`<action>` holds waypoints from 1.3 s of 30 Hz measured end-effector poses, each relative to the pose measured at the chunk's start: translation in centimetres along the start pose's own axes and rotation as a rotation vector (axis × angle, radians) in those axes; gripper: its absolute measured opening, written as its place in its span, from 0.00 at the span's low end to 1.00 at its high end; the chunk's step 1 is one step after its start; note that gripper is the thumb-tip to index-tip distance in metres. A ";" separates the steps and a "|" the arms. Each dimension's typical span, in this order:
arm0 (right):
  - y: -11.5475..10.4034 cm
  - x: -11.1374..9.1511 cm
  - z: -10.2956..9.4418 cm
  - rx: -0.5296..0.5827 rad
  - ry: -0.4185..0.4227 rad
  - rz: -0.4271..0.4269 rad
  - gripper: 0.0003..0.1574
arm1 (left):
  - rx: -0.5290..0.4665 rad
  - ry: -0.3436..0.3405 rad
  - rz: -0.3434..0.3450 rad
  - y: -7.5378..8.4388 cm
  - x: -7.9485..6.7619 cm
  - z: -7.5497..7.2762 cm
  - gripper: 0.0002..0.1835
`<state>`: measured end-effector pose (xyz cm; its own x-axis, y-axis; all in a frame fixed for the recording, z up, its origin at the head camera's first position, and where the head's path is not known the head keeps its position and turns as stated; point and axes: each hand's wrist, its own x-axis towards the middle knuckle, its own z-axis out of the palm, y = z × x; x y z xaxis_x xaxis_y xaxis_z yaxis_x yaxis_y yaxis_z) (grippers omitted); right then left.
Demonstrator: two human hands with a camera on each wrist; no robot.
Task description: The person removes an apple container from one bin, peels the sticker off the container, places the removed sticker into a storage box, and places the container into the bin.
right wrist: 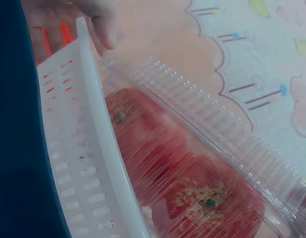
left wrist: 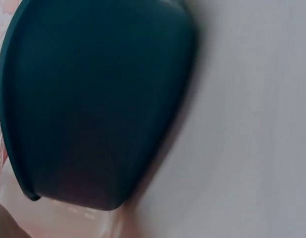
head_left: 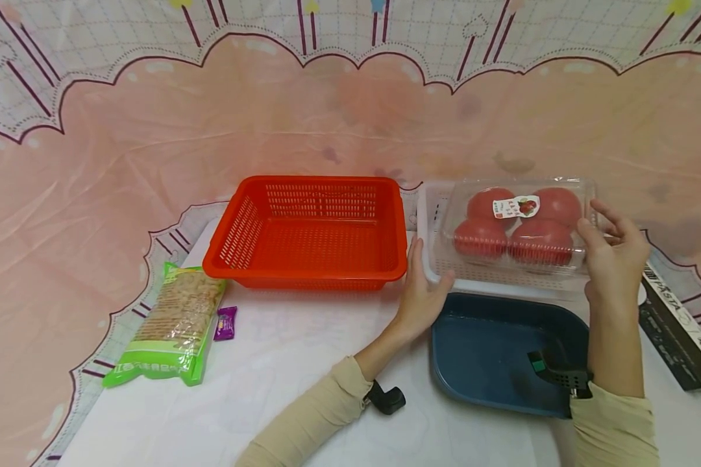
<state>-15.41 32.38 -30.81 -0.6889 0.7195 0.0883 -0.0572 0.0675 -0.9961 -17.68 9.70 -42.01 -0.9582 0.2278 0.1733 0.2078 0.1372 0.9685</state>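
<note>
A clear plastic box of tomatoes (head_left: 516,243) with a white label lies over the white basket (head_left: 444,272). My right hand (head_left: 616,253) grips the box's right end, thumb on the near side. In the right wrist view, the tomatoes (right wrist: 192,203) show through the box beside the basket's white rim (right wrist: 105,124). My left hand (head_left: 418,298) is at that basket's front left corner, its fingers straight along the side and the thumb stretched along the front. The right wrist view also catches this left hand (right wrist: 100,20) at the corner.
The red basket (head_left: 304,280) stands left of the white one. A dark blue tray (head_left: 502,350) sits in front, under my right forearm. Farther left lie a green-edged food bag (head_left: 175,324) and a small purple packet (head_left: 225,323). A black pasta box (head_left: 680,331) lies far right.
</note>
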 end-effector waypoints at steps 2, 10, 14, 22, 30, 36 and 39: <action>-0.1 0.0 0.0 0.029 -0.007 0.009 0.23 | 0.040 0.015 0.010 0.2 -0.3 0.1 0.44; -0.5 -0.1 -0.4 0.052 -0.030 0.039 0.24 | 0.115 0.058 0.104 1.3 -0.7 0.1 0.42; -0.7 -0.1 -0.6 0.092 -0.045 0.047 0.25 | 0.125 0.045 0.192 2.1 -0.7 -0.3 0.40; -1.2 -0.9 -0.4 0.167 -0.059 0.039 0.25 | 0.031 0.015 0.188 3.5 0.1 -2.2 0.34; -2.2 -2.4 0.0 0.314 -0.078 -0.069 0.23 | -0.031 -0.049 0.225 4.4 0.8 -4.3 0.30; -3.1 -3.4 0.1 0.355 -0.105 -0.090 0.23 | -0.120 -0.052 0.236 5.3 0.9 -5.1 0.28; -3.3 -3.7 0.2 0.377 -0.108 -0.091 0.23 | -0.133 -0.038 0.251 5.6 0.9 -5.3 0.28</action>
<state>-12.77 29.34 -27.87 -0.7394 0.6443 0.1954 -0.3692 -0.1453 -0.9179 -18.41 5.54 -35.50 -0.8715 0.2748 0.4062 0.4076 -0.0547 0.9115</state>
